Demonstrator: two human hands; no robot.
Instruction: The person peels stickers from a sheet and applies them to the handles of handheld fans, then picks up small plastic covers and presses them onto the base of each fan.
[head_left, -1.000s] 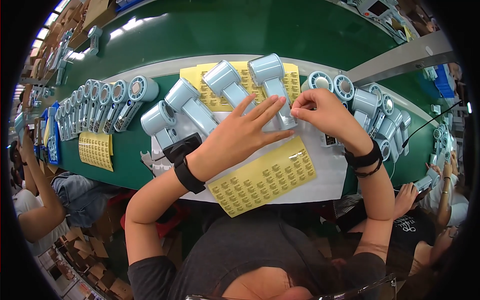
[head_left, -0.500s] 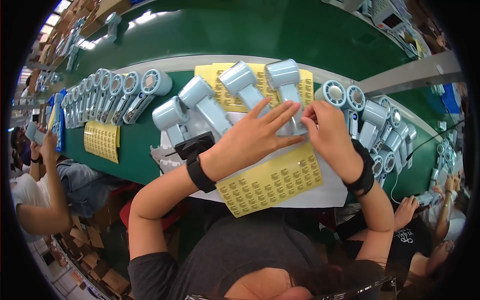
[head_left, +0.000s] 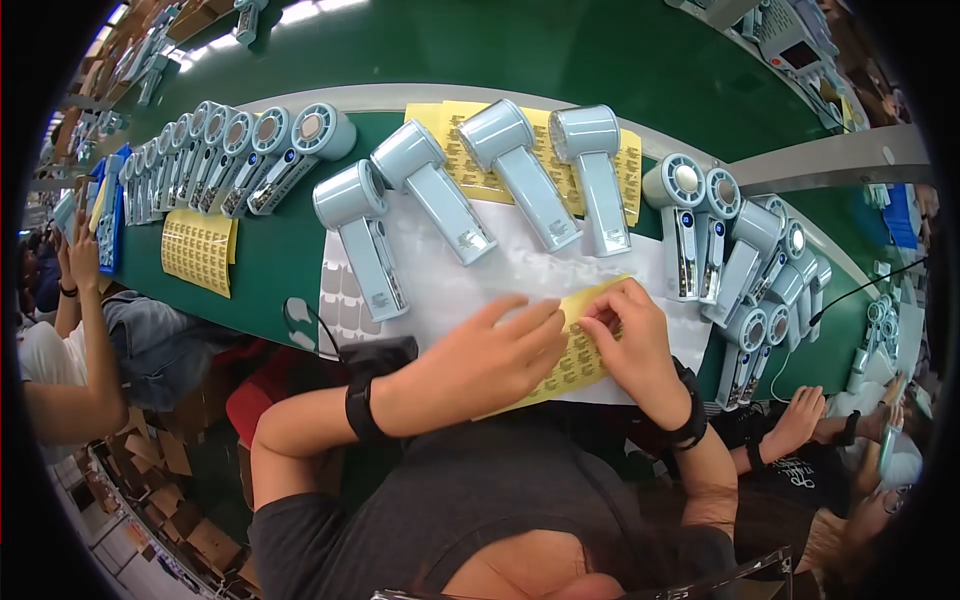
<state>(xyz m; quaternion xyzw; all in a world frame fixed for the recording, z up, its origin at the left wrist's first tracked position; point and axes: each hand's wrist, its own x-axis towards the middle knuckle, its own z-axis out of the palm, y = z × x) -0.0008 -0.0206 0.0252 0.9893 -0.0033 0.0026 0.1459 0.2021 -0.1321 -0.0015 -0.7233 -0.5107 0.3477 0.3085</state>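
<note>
Several pale blue handheld fans lie in a row in front of me: the leftmost fan (head_left: 368,262), a second fan (head_left: 440,200), a third fan (head_left: 525,185) and the rightmost fan (head_left: 600,190). The two on the left bear small printed labels near the handle end. Nearer to me is a yellow sheet of stickers (head_left: 575,365). My left hand (head_left: 490,355) hovers over its left part, fingers loosely stretched, holding nothing visible. At the sheet's right part my right hand (head_left: 635,345) pinches thumb and forefinger together; whatever is between them is too small to make out.
More sticker sheets (head_left: 425,112) lie beneath the far fans, on the green table (head_left: 270,290). A white backing sheet (head_left: 430,290) lies under the work. Fans stand in rows at left (head_left: 240,150) and right (head_left: 690,230). A metal post (head_left: 830,160) crosses the right. Co-workers sit either side.
Both hands have come back from the rightmost fan to the yellow sticker sheet close to me. That fan's handle is now uncovered. The view has shifted slightly.
</note>
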